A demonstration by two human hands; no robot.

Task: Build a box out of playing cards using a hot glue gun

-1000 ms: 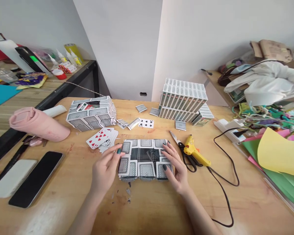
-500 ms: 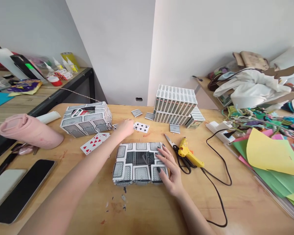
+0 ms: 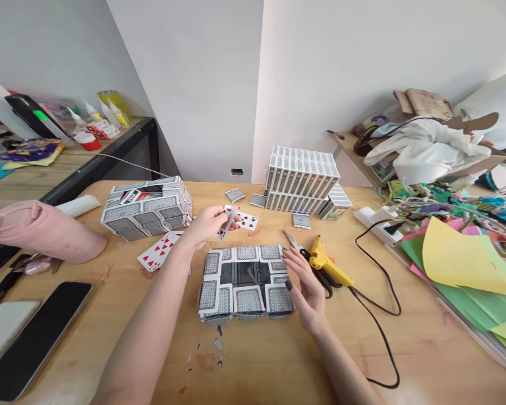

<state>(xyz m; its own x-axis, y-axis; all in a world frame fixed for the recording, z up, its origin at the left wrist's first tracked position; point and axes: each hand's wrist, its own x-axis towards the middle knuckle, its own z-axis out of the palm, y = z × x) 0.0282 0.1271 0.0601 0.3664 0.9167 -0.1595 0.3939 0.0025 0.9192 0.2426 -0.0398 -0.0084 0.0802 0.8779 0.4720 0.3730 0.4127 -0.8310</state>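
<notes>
The left hand (image 3: 207, 225) has its fingers pinched on a folded card (image 3: 227, 224), held up off the surface (image 3: 253, 360), well ahead of that arm's elbow. The right hand (image 3: 311, 292) is loosely open, fingers apart, right by the near end of the box (image 3: 248, 300); I can't tell from here whether a fingertip touches it. That box, covered in grey-backed cards around a dark window, sits on the surface between the two hands, nearer the body than the left one.

Just past the left fingers a spades card (image 3: 248, 223) lies face up, and some hearts cards (image 3: 157, 252) lie partly behind the left forearm. Over to the left of that hand stands another card-covered box (image 3: 148, 209), with the pink roll (image 3: 53, 232) further left and the phone (image 3: 40, 340) nearer the body. Beyond both hands rise the stacked decks (image 3: 300, 183). To the right of the right hand's fingers you can see the yellow glue gun (image 3: 329, 266), lying across the scissors (image 3: 294, 242), its dark cord trailing out past the right forearm
</notes>
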